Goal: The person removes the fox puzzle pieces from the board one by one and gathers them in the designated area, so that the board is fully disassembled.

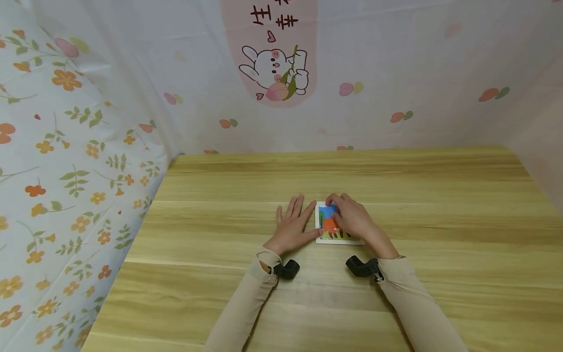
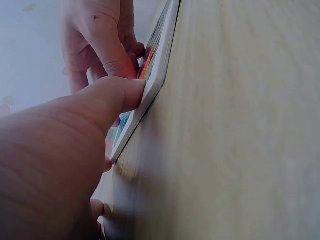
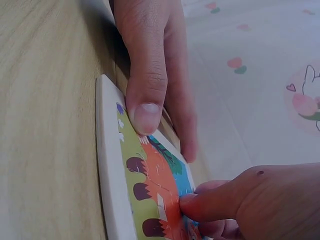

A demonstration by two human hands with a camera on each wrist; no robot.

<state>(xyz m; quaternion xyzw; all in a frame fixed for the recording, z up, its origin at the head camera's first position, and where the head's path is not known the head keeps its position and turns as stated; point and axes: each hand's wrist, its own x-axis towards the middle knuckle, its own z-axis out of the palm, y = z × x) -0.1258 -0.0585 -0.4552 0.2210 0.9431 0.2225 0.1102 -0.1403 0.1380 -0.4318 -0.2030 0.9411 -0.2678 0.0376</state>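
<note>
A small jigsaw puzzle (image 1: 327,235) in a white frame lies flat on the table, showing an orange animal with dark feet on green and blue. My left hand (image 1: 291,230) is spread at its left side; the thumb (image 2: 131,94) presses on the frame's edge, and the index fingertip is by the upper left corner. Over the picture's upper right part, my right hand (image 1: 355,217) has its fingers curled towards the top edge and its thumb (image 3: 197,204) on the picture. That hand covers much of the right half. Any loose piece under its fingertips is hidden.
The wooden table (image 1: 246,183) extends around both hands. A white cloth with a rabbit print (image 1: 272,68) hangs behind it, and a flowered cloth (image 1: 66,171) hangs at the left. Black curved devices (image 1: 288,270) sit at both wrists.
</note>
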